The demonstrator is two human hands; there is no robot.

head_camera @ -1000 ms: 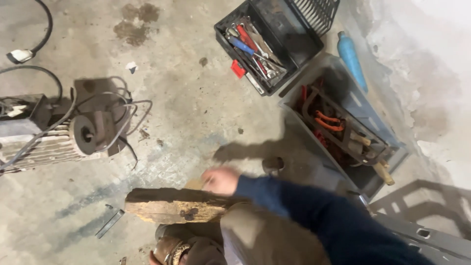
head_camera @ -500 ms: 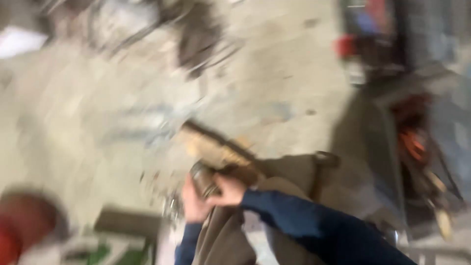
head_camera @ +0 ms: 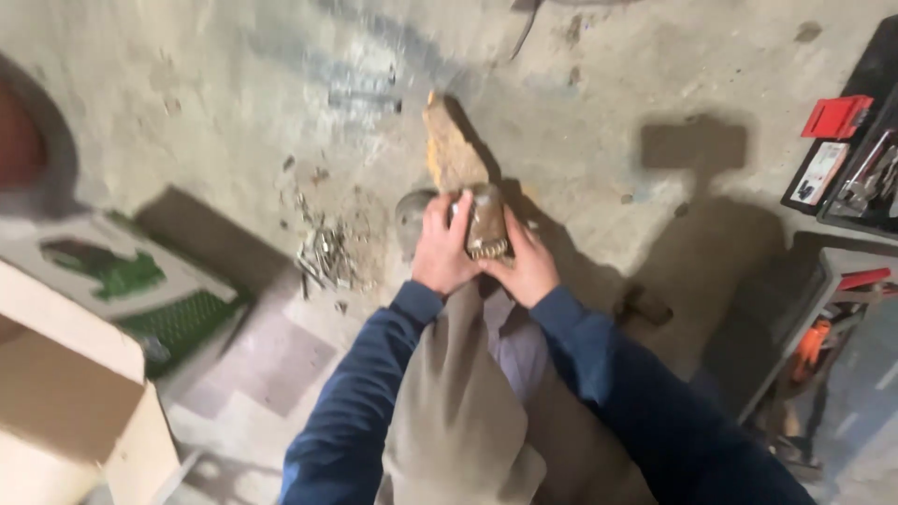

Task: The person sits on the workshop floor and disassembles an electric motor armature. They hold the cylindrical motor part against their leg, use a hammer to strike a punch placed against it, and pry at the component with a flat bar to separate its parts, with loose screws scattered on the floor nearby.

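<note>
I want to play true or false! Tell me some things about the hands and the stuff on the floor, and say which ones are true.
1. Both hands hold one brownish object. True: the left hand and right hand grip the brownish object together.
2. A chunk of wood lies on the concrete floor beyond the hands. True.
3. The sleeves are yellow. False: the sleeves are dark blue.
4. The cardboard box is at the right edge. False: it is at the lower left.
5. A pile of small metal bits lies left of the hands. True.

Dark blue long sleeves [head_camera: 599, 360] with ribbed cuffs, bare fingers [head_camera: 447, 220] — perhaps khaki trousers [head_camera: 458, 411], blurred.
</note>
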